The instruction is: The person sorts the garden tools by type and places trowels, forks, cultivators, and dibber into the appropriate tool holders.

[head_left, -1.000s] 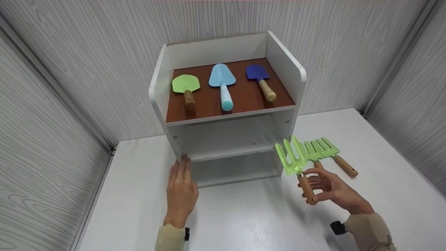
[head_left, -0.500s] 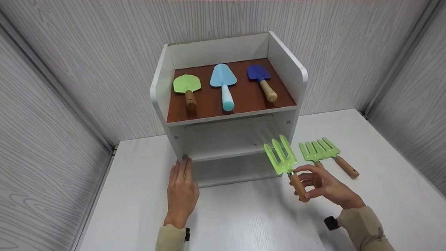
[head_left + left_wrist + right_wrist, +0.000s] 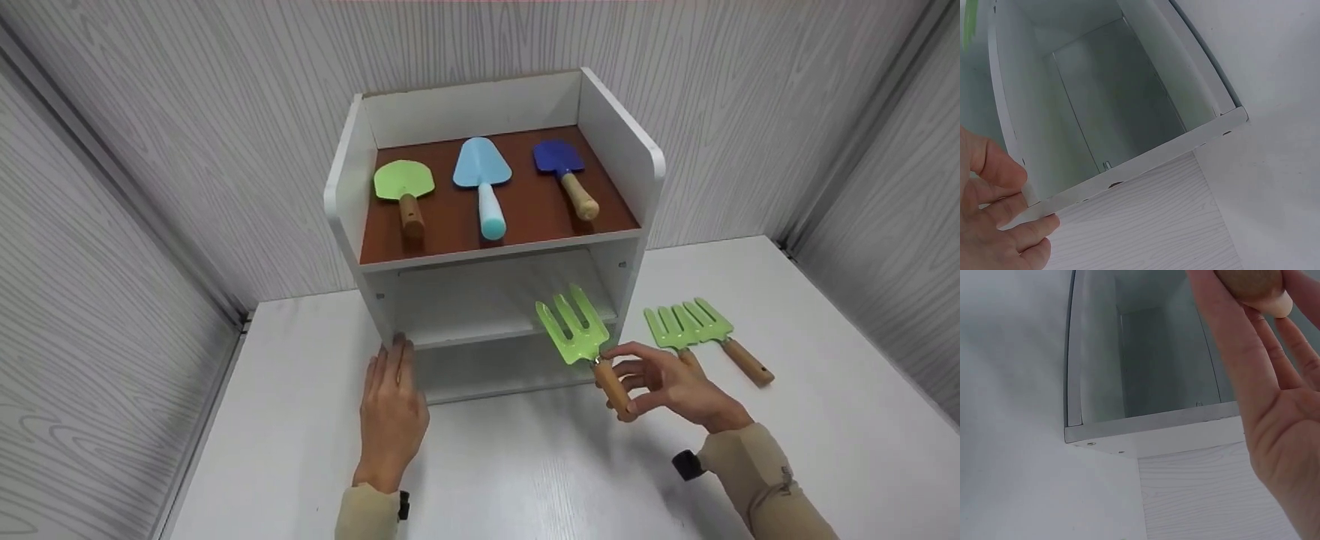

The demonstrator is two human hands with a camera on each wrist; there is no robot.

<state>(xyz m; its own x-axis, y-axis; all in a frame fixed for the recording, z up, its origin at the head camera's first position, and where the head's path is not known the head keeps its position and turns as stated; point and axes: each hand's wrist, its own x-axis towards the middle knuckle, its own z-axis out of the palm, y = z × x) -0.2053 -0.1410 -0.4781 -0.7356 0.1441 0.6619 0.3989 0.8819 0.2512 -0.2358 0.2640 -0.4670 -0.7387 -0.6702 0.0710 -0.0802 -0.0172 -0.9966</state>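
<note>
Logging from afar, I enter: green fork (image 3: pixel 581 337), airborne, now carried leftward to the white cabinet's (image 3: pixel 502 248) middle compartment, so shelving seems closer; right hand (image 3: pixel 675 386), pinching its handle; left hand (image 3: pixel 394 412), fingers straight, bracing the cabinet, holding nothing.

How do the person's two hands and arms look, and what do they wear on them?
Both the left hand and the right hand are bare, without gloves. Left sleeve and right sleeve are beige and end near the wrist. A small black device shows at each wrist, left and right. The right sleeve has thin dark lines, perhaps folds.
</note>
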